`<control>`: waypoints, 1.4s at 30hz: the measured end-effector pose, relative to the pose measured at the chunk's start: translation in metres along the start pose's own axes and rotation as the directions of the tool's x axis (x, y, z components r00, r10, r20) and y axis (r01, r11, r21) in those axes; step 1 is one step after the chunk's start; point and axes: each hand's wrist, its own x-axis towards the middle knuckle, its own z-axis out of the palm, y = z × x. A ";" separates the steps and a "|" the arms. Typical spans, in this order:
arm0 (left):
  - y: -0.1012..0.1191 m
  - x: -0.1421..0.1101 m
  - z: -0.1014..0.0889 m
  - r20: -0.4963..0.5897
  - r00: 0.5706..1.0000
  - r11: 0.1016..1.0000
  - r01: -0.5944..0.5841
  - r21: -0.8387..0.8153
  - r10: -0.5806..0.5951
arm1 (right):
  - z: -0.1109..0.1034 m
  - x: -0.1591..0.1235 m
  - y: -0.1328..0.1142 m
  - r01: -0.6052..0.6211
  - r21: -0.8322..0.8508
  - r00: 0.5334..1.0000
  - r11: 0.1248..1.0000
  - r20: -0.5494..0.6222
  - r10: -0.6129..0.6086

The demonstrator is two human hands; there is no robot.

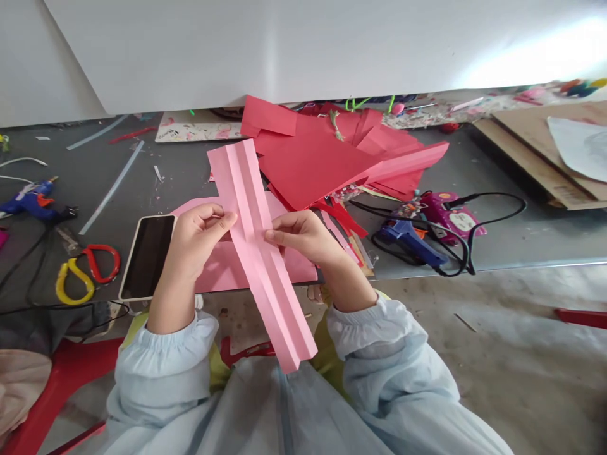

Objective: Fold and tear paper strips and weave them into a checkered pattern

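A long strip of pink paper [265,265], creased lengthwise into folds, slants across the front edge of the table. My left hand [199,237] pinches its left edge between thumb and fingers. Opposite, my right hand [303,237] grips the right edge, with the thumb on top; the fingertips behind the paper are hidden. Beneath the strip and both hands, a flat pink sheet [218,268] lies on the table. Just beyond it spreads a pile of red paper [313,164], with a folded red piece [403,161] on its right side.
Left of my hands lie a phone [148,256], scissors [88,272] with red and yellow handles, and a blue glue gun [31,201]. Another blue glue gun [412,241] rests among black cables near a magenta box [450,218]. Cardboard [535,151] is at the right.
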 end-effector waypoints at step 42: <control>-0.003 0.010 -0.014 -0.358 0.933 0.985 -0.088 -0.147 0.030 | -0.030 -0.001 -0.002 -0.012 -0.175 0.974 0.984 -0.223 -0.028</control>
